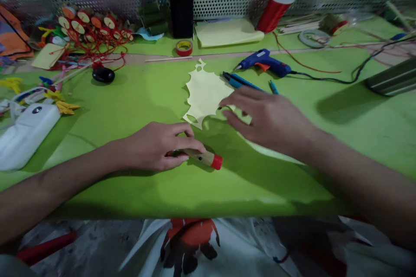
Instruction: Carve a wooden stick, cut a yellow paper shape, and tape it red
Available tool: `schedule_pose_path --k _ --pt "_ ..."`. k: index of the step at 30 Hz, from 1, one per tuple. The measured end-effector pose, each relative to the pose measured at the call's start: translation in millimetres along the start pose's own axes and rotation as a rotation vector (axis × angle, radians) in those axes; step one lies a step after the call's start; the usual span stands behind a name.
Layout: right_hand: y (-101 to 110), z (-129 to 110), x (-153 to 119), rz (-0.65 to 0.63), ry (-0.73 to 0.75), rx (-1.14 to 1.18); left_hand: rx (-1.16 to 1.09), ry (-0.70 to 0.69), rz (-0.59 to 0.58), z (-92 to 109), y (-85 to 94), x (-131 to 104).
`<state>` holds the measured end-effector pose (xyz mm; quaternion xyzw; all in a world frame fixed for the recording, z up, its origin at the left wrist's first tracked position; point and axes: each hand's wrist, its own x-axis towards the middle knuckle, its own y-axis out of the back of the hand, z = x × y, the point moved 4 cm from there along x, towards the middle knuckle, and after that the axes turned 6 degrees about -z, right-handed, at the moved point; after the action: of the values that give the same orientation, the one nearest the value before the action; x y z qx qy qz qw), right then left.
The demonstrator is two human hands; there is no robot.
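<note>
My left hand [162, 145] is closed around a small wooden tube with a red end [206, 159], which lies low over the green tabletop near the front edge. A dark dot shows on the tube's side, and its rear part is hidden by my fingers. Across from it, my right hand [260, 114] hovers with thumb and forefinger drawn close together. A tiny dark bit [220, 107] shows at those fingertips, too small to name. Just beyond them lies a pale yellow paper cut-out with a jagged outline [208, 93]; a larger pale sheet is partly covered by my right forearm.
A blue glue gun [264, 62] and a blue cutter [238, 80] lie behind my right hand. At the back stand a red thread spool [274, 13], a black phone [180, 2] and red tape [183, 47]. Several red-stringed wooden tubes [92, 24] and a white device [29, 132] are left.
</note>
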<state>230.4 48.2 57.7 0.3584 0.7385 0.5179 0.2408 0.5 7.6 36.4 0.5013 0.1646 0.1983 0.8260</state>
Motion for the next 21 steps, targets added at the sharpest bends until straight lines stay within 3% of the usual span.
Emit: schedule_pose_path --k 2,4,8,12,17,21 --pt "10.9 23.1 4.5 0.042 -0.175 -0.22 -0.036 0.0 0.009 0.3 0.6 0.5" --pt "15.7 46.2 10.4 0.046 -0.271 -0.3 -0.056 0.009 0.011 0.0 0.5 0.6" --pt "9.8 82.5 19.5 0.026 -0.303 -0.177 -0.081 0.047 0.015 -1.2 -2.0 -1.0" --pt "4.5 98.9 24.3 0.057 -0.261 -0.115 -0.065 0.106 0.074 -1.0 -4.1 -3.1" --pt "14.5 90.2 24.6 0.046 -0.275 -0.115 -0.069 0.188 0.093 1.7 -4.4 -3.9" --pt "27.4 47.5 3.1 -0.052 -0.111 0.002 -0.084 0.213 0.081 2.5 -3.4 -3.2"
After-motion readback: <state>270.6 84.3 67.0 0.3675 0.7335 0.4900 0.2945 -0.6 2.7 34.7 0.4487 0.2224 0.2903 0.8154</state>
